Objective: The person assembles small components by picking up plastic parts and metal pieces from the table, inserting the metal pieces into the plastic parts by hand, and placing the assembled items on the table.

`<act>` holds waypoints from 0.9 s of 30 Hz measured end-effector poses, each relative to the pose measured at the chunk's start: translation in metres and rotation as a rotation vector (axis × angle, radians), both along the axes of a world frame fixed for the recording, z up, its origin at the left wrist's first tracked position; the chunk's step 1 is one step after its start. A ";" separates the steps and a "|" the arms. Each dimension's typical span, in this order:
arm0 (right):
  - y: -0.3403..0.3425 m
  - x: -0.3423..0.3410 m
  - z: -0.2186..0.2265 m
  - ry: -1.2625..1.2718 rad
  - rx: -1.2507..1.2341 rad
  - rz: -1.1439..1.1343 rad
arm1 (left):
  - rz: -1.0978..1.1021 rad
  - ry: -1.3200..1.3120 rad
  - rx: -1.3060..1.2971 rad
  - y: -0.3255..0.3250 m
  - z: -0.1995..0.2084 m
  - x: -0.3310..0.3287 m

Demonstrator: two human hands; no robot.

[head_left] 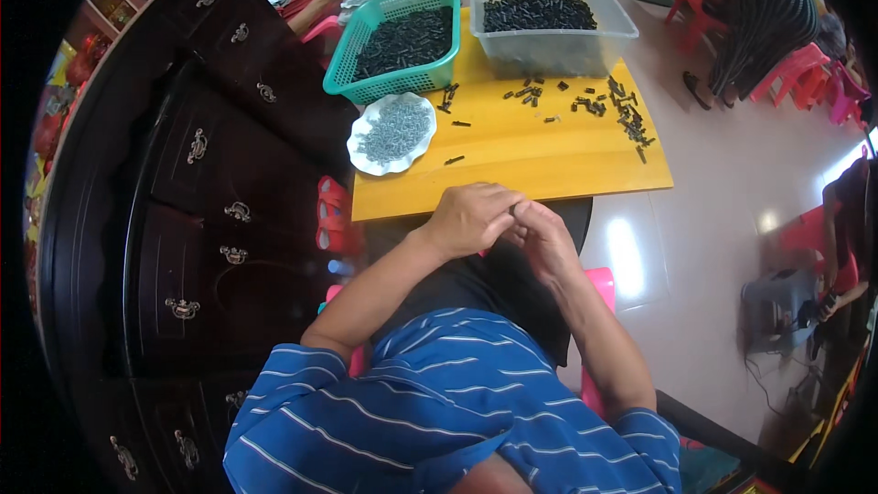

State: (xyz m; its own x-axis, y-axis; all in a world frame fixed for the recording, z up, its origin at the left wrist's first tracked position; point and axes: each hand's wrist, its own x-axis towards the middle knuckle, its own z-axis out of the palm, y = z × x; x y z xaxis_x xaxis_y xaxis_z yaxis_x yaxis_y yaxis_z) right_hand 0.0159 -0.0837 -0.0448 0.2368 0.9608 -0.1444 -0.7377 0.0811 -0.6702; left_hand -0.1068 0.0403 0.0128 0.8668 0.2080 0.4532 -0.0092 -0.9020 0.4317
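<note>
My left hand (pixel 471 217) and my right hand (pixel 546 236) meet over my lap, just below the near edge of the yellow table (pixel 549 165). Between their fingertips sits a small dark part (pixel 513 209), pinched from both sides. A white scalloped plate (pixel 358 157) of small grey metal pieces lies on the table to the upper left of my hands. Loose black parts (pixel 615 105) are scattered across the table's far right. One single black part (pixel 455 160) lies near the middle.
A green basket (pixel 343 73) and a clear tub (pixel 558 50) hold many black parts at the table's far side. A dark wooden cabinet (pixel 210 220) with metal handles fills the left. Other people sit beyond the table. Pink and red chairs (pixel 805 69) stand at the right.
</note>
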 end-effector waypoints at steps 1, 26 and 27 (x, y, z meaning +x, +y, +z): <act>0.000 -0.001 0.001 0.001 0.002 0.003 | -0.001 0.003 0.008 0.000 -0.001 0.000; -0.004 -0.004 0.012 -0.134 -0.108 0.128 | 0.529 -0.184 0.154 0.202 0.069 0.021; -0.004 -0.005 0.013 -0.131 -0.106 0.133 | 0.601 -0.187 0.224 0.222 0.069 0.021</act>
State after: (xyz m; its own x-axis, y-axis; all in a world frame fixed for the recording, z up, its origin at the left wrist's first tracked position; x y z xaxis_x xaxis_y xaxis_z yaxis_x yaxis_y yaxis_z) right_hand 0.0108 -0.0873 -0.0318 0.1320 0.9660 -0.2225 -0.6435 -0.0872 -0.7605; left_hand -0.0862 0.2623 0.0818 0.5320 0.5138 0.6730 0.4663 -0.8412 0.2737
